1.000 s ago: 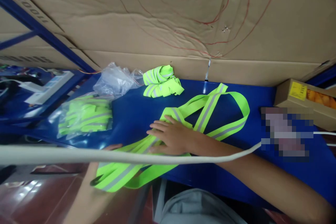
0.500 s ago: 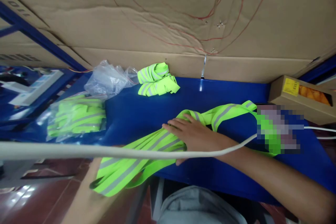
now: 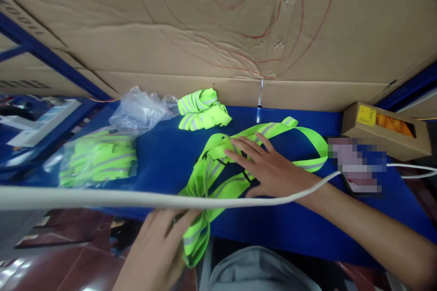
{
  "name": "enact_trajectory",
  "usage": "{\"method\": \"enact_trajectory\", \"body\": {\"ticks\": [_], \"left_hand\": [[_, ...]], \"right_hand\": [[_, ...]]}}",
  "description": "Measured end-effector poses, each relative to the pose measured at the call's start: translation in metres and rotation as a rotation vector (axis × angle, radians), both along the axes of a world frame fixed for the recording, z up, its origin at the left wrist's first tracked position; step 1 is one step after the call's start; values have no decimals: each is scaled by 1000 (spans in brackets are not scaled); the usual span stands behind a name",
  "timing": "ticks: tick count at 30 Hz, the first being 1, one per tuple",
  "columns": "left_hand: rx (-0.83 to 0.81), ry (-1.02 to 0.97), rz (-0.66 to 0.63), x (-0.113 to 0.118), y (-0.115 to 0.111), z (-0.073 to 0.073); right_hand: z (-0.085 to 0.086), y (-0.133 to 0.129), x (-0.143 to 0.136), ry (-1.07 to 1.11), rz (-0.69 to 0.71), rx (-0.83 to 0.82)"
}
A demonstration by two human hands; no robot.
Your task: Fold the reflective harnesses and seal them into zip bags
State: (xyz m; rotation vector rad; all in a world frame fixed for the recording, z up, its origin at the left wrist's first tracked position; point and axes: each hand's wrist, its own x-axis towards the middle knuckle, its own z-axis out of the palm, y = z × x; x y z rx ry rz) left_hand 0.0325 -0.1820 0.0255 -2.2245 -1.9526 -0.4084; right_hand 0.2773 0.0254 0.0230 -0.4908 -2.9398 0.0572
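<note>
Neon green straps with grey stripes point(image 3: 234, 185) lie in loose loops on the blue table point(image 3: 153, 154). My left hand point(image 3: 167, 232) is closed round the gathered end of these straps at the table's front edge, and folded loops hang beside its fingers. Over the middle of the straps, my right hand point(image 3: 264, 163) has its fingers spread, with its fingertips at the strap loops. A white cable point(image 3: 136, 198) crosses the view in front of both hands and hides part of the straps.
Two rolled green straps point(image 3: 205, 116) lie at the back beside a clear plastic bag point(image 3: 139, 109). A bag of green straps point(image 3: 102, 157) is on the left. A phone point(image 3: 353, 163) and a cardboard box point(image 3: 385, 129) sit on the right.
My left hand has come out from under the straps and moved right with their end. The bundle has opened into looser loops. My right hand's fingers have spread and lifted slightly.
</note>
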Motion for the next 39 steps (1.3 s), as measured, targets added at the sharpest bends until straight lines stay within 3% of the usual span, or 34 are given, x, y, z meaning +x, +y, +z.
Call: {"method": "enact_trajectory", "body": {"ticks": [3, 6, 9, 13, 16, 18, 23, 31, 36, 39], "left_hand": [[-121, -111, -90, 7, -12, -9], [-180, -209, -146, 14, -16, -16], [-260, -235, -200, 23, -13, -24], [-325, -124, -364, 35, -2, -32], [-289, -101, -477, 39, 3, -37], [-277, -112, -463, 42, 4, -41], [-260, -65, -450, 50, 5, -46], [-149, 5, -595, 64, 12, -54], [-112, 0, -623, 76, 18, -56], [-97, -12, -622, 83, 23, -55]], "right_hand": [[-9, -25, 45, -34, -248, 103], [-15, -22, 67, -105, -422, 235], [-19, 7, 63, -166, -529, 260], [-15, 44, 45, -88, -729, 136], [-4, 45, 32, 28, -839, 146], [2, 39, 22, 115, -902, 68], [-1, 40, -3, 91, -891, -378], [-14, 87, -14, 413, -888, -665], [-4, 118, -18, 628, -946, -668], [12, 95, -23, 731, -922, -538]]}}
